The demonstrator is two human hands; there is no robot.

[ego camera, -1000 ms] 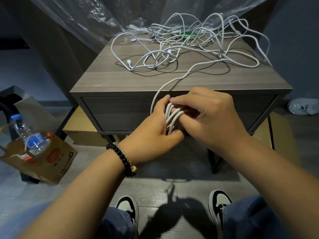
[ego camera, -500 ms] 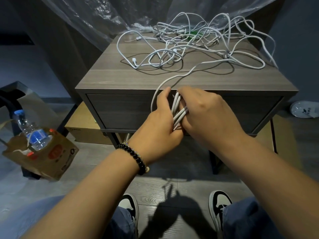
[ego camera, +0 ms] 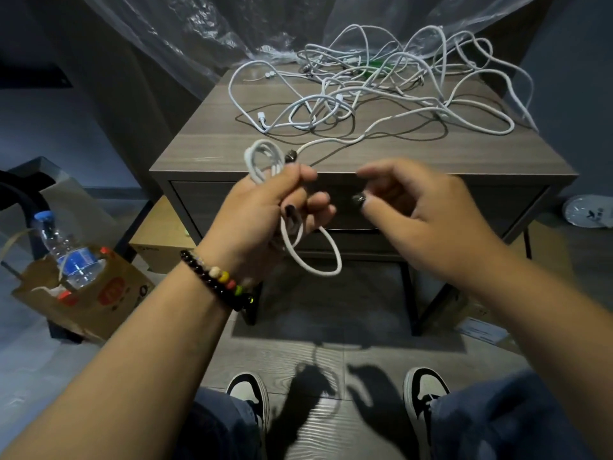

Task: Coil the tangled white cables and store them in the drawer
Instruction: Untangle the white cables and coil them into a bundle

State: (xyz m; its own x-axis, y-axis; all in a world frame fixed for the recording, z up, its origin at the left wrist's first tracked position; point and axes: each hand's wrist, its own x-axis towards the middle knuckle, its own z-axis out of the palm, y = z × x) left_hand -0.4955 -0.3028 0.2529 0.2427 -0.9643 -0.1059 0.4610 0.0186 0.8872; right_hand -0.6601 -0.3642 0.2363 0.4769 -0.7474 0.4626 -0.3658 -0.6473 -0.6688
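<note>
A crumpled clear plastic sheet (ego camera: 205, 31) hangs across the back, draping down behind the wooden nightstand (ego camera: 365, 154), the biggest piece of furniture here. Its drawer (ego camera: 431, 207) is shut, so what it holds cannot be told, and both hands hang in front of its face, covering the middle of it. On the top lies the tangle of white cables (ego camera: 391, 84), spread over the rear and right half, with one strand running forward off the pile toward the front edge.

Left of the nightstand, on the grey plank floor, a brown paper bag (ego camera: 89, 293) stands open with a water bottle (ego camera: 68, 250) leaning upright inside it (blue cap, blue label). A flat cardboard box (ego camera: 162, 237) lies under the nightstand's left side. A pale round object (ego camera: 588, 210) sits on the floor at far right; it is too blurred to name. Two black-and-white shoes (ego camera: 338, 393) show at the bottom.

The left hand (ego camera: 265, 214), a bead bracelet (ego camera: 219, 280) on its wrist, grips the coiled cable (ego camera: 265, 161): loops stand above the fist and one loose loop dangles below it, in front of the drawer. The right hand (ego camera: 414, 207) is apart from the coil, fingers loosely curled and holding nothing.
</note>
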